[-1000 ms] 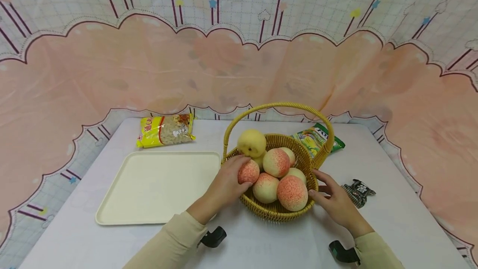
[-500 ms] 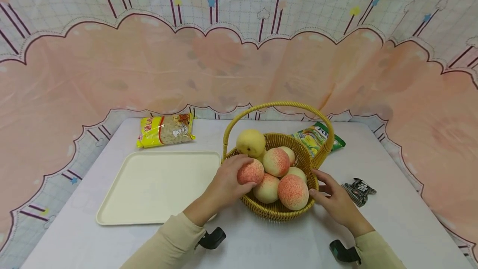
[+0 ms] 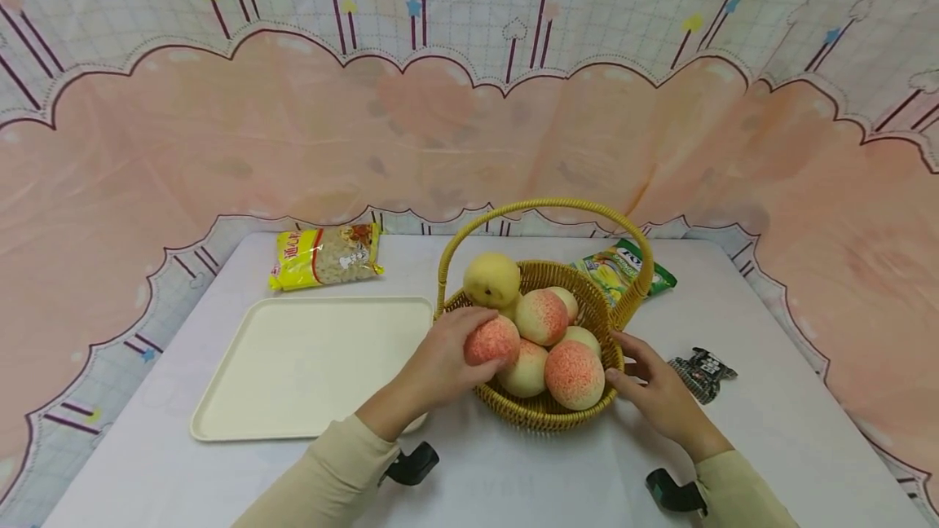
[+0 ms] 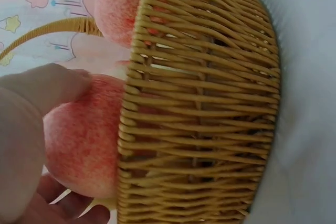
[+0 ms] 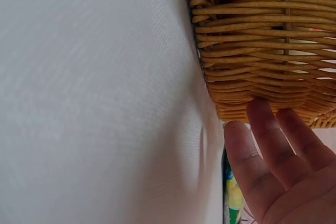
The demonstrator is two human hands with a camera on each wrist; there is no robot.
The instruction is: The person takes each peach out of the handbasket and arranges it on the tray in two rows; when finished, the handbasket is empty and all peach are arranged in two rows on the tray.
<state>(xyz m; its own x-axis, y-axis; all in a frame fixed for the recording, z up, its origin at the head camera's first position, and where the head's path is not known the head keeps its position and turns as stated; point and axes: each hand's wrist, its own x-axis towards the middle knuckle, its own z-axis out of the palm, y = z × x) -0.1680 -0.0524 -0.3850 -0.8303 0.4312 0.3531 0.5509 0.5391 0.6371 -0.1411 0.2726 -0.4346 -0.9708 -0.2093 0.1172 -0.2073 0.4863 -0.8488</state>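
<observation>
Peach held in the left fingers has edged rightward

Red-speckled peach at left rim of upright wicker basket.

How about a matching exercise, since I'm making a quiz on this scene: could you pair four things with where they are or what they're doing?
Column one:
1. left hand
2. right hand
3. cream tray
4. green packet

Column two:
A. at the right side of the basket, holding no fruit
B. gripping a peach
C. partly hidden behind the basket's handle
D. flat on the table, left of the basket

Pairs: 1-B, 2-A, 3-D, 4-C.
</observation>
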